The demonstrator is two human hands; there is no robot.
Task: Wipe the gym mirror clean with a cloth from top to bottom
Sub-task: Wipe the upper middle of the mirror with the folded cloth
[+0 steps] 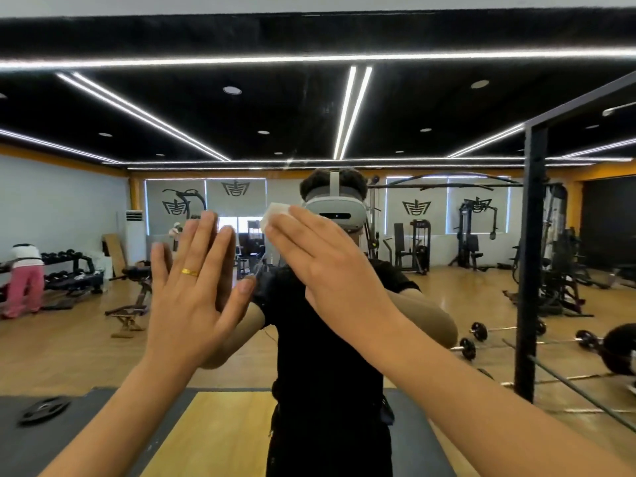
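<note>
**At mid-frame, cloth flat on the glass**

Centre of the frame, a touch above the middle, and the right hand (320,266) reaches up and to the left across the mirror (447,115); its fingers are straight and close together, laid flat over a small white cloth (275,215); the cloth shows only as a crumpled edge beyond the fingertips, right beside the reflected grey headset (339,210); the thumb is hidden, so whether it hooks the cloth from below I cannot tell.

Left of it, the left hand (192,287) is raised upright, palm towards the glass, fingers straight and slightly spread, holding nothing; a gold ring (190,271) sits on one finger; its reflection meets it fingertip to fingertip.

Behind both hands the reflected figure in black fills the lower centre; at far left of the frame a person in pink trousers (24,280) bends at a dumbbell rack (72,266); at lower left a weight plate (43,409) lies on a grey mat; at right a black rack upright (531,253) stands tall, with barbells on the wooden floor near its foot.
</note>
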